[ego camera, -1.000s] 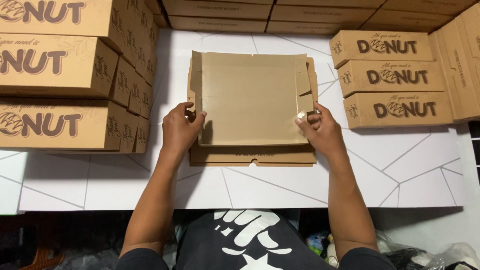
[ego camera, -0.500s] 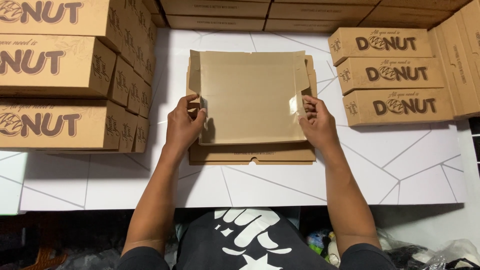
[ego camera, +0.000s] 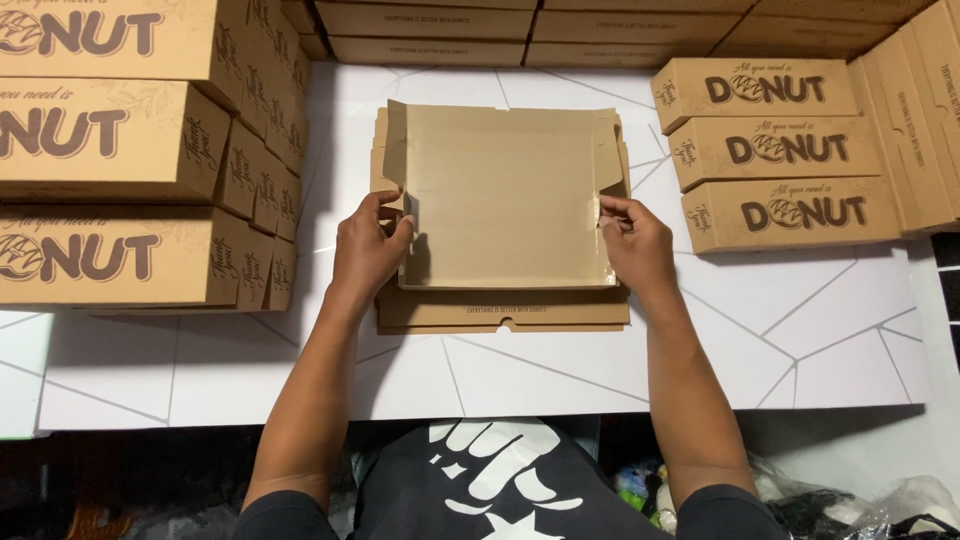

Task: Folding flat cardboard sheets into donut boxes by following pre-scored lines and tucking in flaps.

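Fingers of both hands pinched on brown carton blank's (ego camera: pixel 505 195) side flaps.

White table (ego camera: pixel 780 360) with thin grey lines carries flat box blanks (ego camera: pixel 500 312) at centre, stacked brown boxes at nine (ego camera: pixel 120 250) and two o'clock (ego camera: pixel 790 215)

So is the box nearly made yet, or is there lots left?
Lots are done: folded boxes stand stacked on the left, more on the right. In hand is one flat box: the left hand and right hand are each lifting a side flap, so its walls are only half up and its lid is not closed. Under it lies a pile of flat blanks, not yet folded.
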